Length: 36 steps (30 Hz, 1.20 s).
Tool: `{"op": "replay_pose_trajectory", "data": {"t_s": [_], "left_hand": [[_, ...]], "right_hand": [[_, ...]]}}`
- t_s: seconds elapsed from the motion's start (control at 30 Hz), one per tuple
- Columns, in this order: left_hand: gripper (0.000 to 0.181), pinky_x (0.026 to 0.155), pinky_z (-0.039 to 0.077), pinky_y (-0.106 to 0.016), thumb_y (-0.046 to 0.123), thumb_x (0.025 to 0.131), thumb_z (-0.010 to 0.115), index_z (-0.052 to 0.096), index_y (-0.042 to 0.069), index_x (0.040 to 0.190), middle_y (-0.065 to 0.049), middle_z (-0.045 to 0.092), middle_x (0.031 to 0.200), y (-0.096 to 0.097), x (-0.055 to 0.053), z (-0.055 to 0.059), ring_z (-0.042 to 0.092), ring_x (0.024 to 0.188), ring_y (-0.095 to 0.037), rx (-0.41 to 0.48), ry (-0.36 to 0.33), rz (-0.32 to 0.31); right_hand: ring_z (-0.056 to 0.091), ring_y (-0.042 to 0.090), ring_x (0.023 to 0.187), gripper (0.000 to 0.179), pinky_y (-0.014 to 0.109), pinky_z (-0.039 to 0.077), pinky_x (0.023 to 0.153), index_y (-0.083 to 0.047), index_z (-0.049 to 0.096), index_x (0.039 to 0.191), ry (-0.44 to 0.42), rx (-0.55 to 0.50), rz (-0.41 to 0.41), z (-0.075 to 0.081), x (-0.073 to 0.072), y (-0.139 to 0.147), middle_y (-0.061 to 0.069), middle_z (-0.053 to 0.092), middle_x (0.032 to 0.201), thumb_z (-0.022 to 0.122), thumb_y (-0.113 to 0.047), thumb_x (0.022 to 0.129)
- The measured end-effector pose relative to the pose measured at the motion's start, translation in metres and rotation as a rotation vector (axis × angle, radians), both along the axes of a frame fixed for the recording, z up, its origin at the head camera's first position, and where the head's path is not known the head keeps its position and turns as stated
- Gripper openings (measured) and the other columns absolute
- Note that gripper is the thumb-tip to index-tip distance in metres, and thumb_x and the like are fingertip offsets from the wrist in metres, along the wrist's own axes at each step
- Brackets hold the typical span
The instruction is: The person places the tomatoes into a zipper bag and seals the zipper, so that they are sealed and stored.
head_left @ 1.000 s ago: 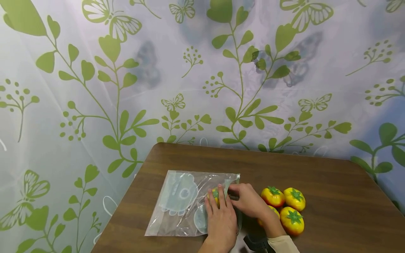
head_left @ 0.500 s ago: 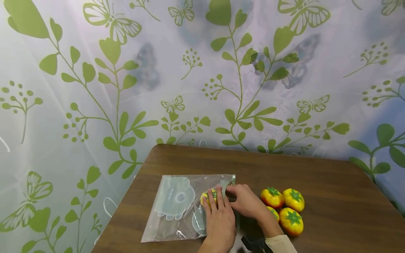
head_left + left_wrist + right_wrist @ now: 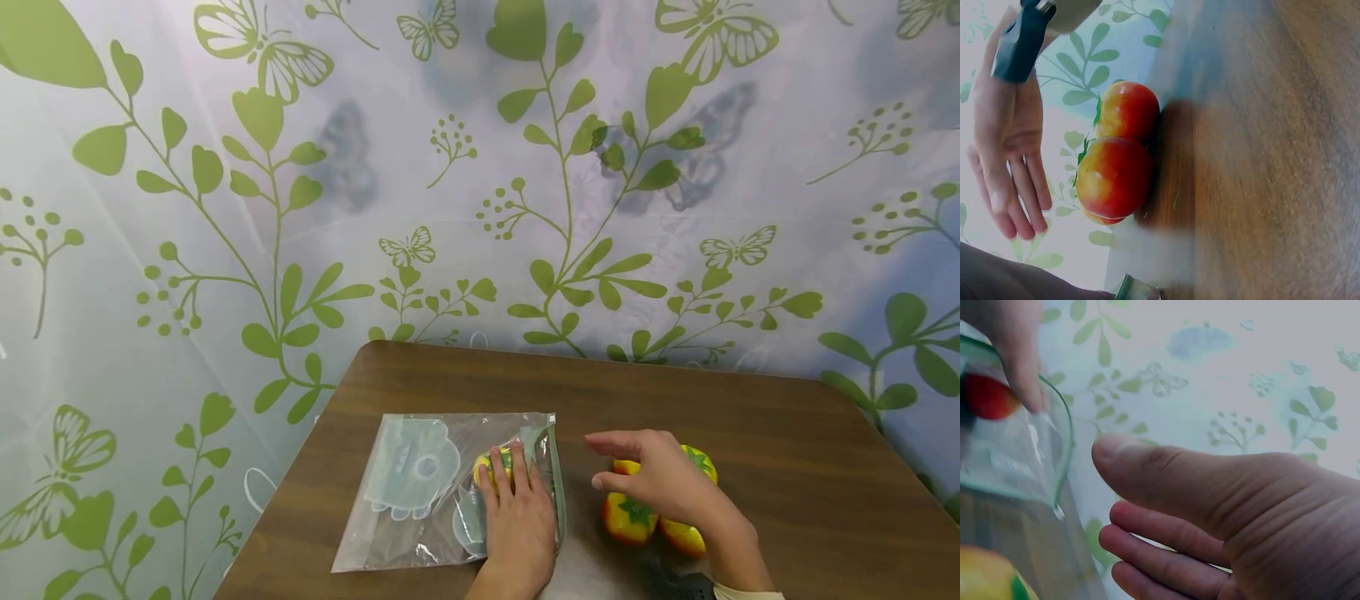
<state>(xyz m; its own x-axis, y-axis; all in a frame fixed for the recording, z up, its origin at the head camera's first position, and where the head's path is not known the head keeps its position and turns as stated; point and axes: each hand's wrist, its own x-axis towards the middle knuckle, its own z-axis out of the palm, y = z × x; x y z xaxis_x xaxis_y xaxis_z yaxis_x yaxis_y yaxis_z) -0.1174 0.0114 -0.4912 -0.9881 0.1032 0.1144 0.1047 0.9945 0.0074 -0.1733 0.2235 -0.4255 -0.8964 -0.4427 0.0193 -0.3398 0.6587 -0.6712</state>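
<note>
A clear zip bag (image 3: 405, 533) with pale blue printed shapes lies flat on the table. Inside it, near the mouth on its right side, is a yellow-red persimmon (image 3: 485, 473) with a green top. My left hand (image 3: 519, 521) rests on the bag with straight fingers, partly over that fruit. Several more persimmons (image 3: 628, 523) sit in a cluster to the right, and my right hand (image 3: 667, 479) is over them, holding nothing, thumb apart from the fingers. In the right wrist view the right hand (image 3: 1222, 506) is beside the green-edged bag mouth (image 3: 1063, 444), which gapes.
The brown wooden table (image 3: 787, 467) runs on to the right and behind the bag. A curtain (image 3: 450, 192) with green leaves and butterflies hangs beyond its far edge. A dark strap (image 3: 678, 579) circles the right wrist.
My right hand has left the bag's mouth and moved right, over the persimmons. The left hand stays on the bag, which has shifted slightly left and nearer since one second ago.
</note>
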Motion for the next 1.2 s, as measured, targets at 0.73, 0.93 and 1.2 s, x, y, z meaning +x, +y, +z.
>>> {"op": "replay_pose_trajectory", "data": {"t_s": [0.73, 0.93, 1.2], "left_hand": [[0.068, 0.125, 0.036, -0.066, 0.028, 0.091, 0.083, 0.062, 0.007, 0.153, -0.018, 0.045, 0.172, -0.003, 0.0, -0.004, 0.041, 0.158, -0.05, 0.017, 0.064, 0.0], [0.068, 0.125, 0.036, -0.065, 0.028, 0.092, 0.083, 0.062, 0.008, 0.153, -0.017, 0.045, 0.172, -0.002, 0.0, -0.005, 0.041, 0.158, -0.049, 0.011, 0.066, 0.006], [0.062, 0.125, 0.037, -0.065, 0.026, 0.094, 0.08, 0.064, 0.008, 0.152, -0.017, 0.046, 0.171, -0.002, 0.0, -0.004, 0.042, 0.157, -0.049, 0.017, 0.081, 0.002]], "right_hand": [[0.075, 0.035, 0.124, 0.063, 0.045, 0.065, 0.094, -0.015, 0.073, 0.144, -0.039, 0.135, -0.231, -0.004, 0.036, 0.091, 0.013, 0.074, 0.144, 0.087, -0.048, 0.092], [0.078, 0.028, 0.118, 0.065, 0.032, 0.064, 0.087, -0.015, 0.074, 0.142, -0.023, 0.188, -0.263, -0.014, 0.042, 0.11, 0.013, 0.075, 0.141, 0.088, -0.051, 0.09], [0.07, 0.046, 0.13, 0.075, 0.044, 0.065, 0.092, -0.003, 0.064, 0.151, -0.144, 0.176, -0.294, -0.022, 0.047, 0.123, 0.027, 0.065, 0.15, 0.084, -0.049, 0.095]]}}
